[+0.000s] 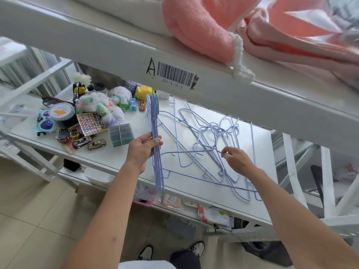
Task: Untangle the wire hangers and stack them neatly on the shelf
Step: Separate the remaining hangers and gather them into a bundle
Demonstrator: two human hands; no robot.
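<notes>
Left hand (144,147) gripping freed hangers (155,136); right hand (236,158) pinching wire in tangle (209,148) beside them. Light, springy, snag-prone; best held at hook.

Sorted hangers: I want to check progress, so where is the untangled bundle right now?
In the head view, the bundle of hangers stands upright left of centre, held by the left hand, between the card stack and the tangled hangers.
</notes>
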